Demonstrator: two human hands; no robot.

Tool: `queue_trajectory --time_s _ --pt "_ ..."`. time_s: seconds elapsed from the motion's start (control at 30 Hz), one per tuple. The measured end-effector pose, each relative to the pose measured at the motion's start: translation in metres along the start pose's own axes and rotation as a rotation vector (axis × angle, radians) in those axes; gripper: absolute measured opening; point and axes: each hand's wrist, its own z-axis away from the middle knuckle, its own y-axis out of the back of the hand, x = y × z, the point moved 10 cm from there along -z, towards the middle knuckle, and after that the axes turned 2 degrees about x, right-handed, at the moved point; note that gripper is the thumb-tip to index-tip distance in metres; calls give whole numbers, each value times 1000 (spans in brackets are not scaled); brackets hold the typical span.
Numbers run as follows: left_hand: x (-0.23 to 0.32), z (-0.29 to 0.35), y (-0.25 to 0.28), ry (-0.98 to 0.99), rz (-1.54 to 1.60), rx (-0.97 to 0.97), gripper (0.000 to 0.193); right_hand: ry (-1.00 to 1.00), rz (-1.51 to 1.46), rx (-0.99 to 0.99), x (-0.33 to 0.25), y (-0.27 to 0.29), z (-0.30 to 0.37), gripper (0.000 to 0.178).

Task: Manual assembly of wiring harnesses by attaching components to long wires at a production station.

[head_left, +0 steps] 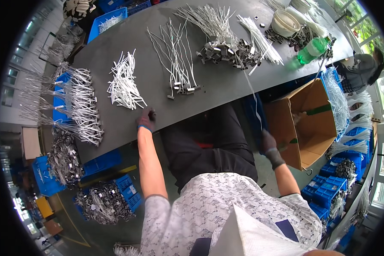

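My right hand [269,143], in a dark glove, is low beside the cardboard box and closed on a long white wire [254,96]. The wire runs up over the table edge toward a bundle of wires with metal-cased ends [228,51]. My left hand [146,119], also gloved, is at the table's near edge with its fingers curled; what they hold, if anything, is too small to make out. Just beyond it lies a pile of short white tubes [126,83]. Between the two piles, several wires with small metal ends [181,64] are spread on the table.
A green bottle [313,50] and a white bucket [285,23] stand at the far right of the grey table [149,72]. An open cardboard box [311,123] is to the right. Wire bundles [83,104] line the left edge; a blue crate [130,192] sits below.
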Motion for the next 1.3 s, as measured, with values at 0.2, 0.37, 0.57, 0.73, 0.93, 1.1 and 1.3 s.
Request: queue_trajectory --time_s 0.2,0.37,0.57,0.73,0.93,1.1,1.3 --pt "-39 96 -132 83 209 -104 10 -181 242 -610 60 -33 170 25" --pt "-85 132 -276 112 190 -408 10 -106 91 -282 -5 -4 112 20" --pt "-84 150 -368 -85 172 -248 12 0 139 -178 -108 42 4 15" --pt "-10 161 -366 -479 108 -190 11 -16 231 -268 -53 20 20 15" --pt "-7 172 -360 -553 48 -187 13 -44 162 -271 -50 7 28 13" --pt "-60 164 -374 -195 -408 -497 21 -14 131 -221 -43 11 31 12" --pt "-75 161 -364 -186 -405 -408 26 86 24 -318 -117 48 -14 17"
